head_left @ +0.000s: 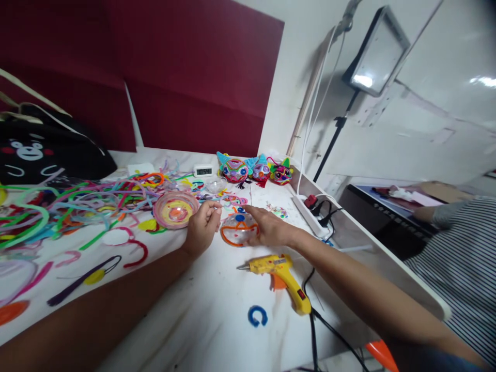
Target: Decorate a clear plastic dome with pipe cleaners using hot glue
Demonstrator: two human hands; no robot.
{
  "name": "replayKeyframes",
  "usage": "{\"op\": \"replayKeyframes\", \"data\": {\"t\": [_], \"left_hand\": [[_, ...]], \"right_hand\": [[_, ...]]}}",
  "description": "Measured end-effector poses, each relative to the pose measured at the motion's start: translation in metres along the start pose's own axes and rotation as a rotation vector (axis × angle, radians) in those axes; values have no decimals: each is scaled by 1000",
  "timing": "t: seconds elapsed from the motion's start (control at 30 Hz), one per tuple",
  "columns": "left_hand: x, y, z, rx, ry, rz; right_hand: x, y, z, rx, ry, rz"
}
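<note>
A clear plastic dome (229,235) lies on the white table, trimmed with orange fuzzy pipe cleaner and blue round pieces. My right hand (269,226) grips its right side, with the thumb low and the fingers over the upper edge. To the left of the dome, my left hand (204,223) is closed with thumb and index finger pinched together; whatever lies between them is too small to tell. Just below the dome rests a yellow hot glue gun (277,266), its nozzle pointing left. Nearer me is a curled blue pipe cleaner (258,315).
A round pink-and-yellow dish (158,211) stands by my left hand. Tangled pipe cleaners (89,199) cover the left side. Several decorated animal heads (235,169) and a small digital clock (203,170) stand at the back. A power strip (310,214) lies right. Someone in a striped top (461,258) is beyond.
</note>
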State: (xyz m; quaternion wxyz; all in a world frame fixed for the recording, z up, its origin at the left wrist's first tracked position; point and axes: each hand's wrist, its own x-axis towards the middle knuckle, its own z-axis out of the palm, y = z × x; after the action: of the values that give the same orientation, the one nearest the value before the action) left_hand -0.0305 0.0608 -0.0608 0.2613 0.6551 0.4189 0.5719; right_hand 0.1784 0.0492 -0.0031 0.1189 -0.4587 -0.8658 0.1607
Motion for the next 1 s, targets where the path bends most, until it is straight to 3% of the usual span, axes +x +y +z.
{"op": "replayKeyframes", "data": {"t": [0.13, 0.3, 0.53, 1.0], "left_hand": [[-1, -1, 0, 16, 6, 7], [0, -3, 1, -5, 11, -4], [4, -9, 1, -49, 48, -63], [2, -3, 1, -130, -50, -150]], "right_hand": [[15, -2, 6, -40, -101, 34], [20, 1, 12, -25, -109, 18], [18, 6, 9, 16, 39, -49], [0, 0, -42, 183, 344, -178]]}}
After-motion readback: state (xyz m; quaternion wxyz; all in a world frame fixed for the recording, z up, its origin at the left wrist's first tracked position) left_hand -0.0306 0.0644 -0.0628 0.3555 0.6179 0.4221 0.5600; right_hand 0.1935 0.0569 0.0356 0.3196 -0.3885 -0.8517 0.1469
